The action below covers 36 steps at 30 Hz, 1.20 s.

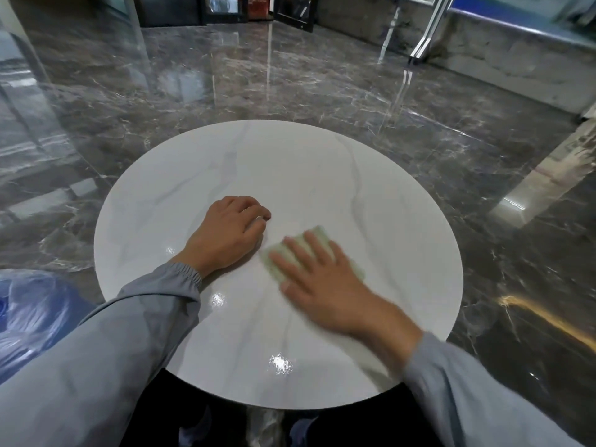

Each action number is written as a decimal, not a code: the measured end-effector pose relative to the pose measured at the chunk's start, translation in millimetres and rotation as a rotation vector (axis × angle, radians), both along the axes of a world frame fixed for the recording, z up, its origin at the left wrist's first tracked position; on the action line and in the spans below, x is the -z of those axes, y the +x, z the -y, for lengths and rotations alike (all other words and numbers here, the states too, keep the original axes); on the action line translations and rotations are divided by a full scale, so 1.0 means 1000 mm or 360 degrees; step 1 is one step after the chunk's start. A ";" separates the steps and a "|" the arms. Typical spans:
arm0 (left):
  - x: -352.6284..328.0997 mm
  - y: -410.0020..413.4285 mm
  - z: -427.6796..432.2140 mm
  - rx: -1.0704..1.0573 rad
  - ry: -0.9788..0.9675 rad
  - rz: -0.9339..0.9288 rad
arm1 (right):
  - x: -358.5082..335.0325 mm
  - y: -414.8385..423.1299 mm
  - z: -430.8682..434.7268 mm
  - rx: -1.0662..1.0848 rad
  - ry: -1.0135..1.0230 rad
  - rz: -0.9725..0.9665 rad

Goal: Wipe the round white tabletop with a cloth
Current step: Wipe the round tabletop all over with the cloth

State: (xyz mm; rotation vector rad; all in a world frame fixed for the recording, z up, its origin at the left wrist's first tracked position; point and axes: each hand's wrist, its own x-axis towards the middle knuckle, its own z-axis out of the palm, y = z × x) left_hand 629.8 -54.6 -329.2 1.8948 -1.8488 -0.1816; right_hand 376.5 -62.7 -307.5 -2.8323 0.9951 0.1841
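The round white tabletop (322, 162) with faint grey veins fills the middle of the head view. A pale green folded cloth (317, 241) lies on it right of centre. My right hand (329, 285) lies flat on the cloth with fingers spread, pressing it to the surface; the hand is blurred by motion. My left hand (230, 232) rests on the tabletop just left of the cloth, fingers curled into a loose fist, with nothing in it. Both arms wear grey sleeves.
Glossy dark marble floor (290, 85) surrounds the table. A blue plastic-wrapped object (29, 317) sits at the lower left. A metallic post (548, 175) stands at the right, and dark frames (225, 8) lean at the far wall.
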 end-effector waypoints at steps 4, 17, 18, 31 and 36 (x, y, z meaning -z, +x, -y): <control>0.001 0.003 0.000 0.0038 -0.0011 0.0058 | -0.004 -0.007 -0.085 -0.0548 0.0064 0.0138; -0.001 0.000 -0.002 0.0012 -0.0018 0.0022 | -0.007 -0.037 0.138 0.0748 0.0094 -0.0016; -0.003 0.000 -0.002 -0.0004 -0.0020 -0.0026 | -0.007 -0.024 0.124 0.0664 0.0127 -0.0011; -0.020 0.063 -0.060 -0.0394 -0.0218 -0.0333 | -0.003 0.028 0.004 -0.0488 -0.0246 0.0235; -0.001 0.093 -0.098 -0.0786 -0.0245 -0.0204 | 0.000 0.000 0.126 0.0503 0.0034 -0.0028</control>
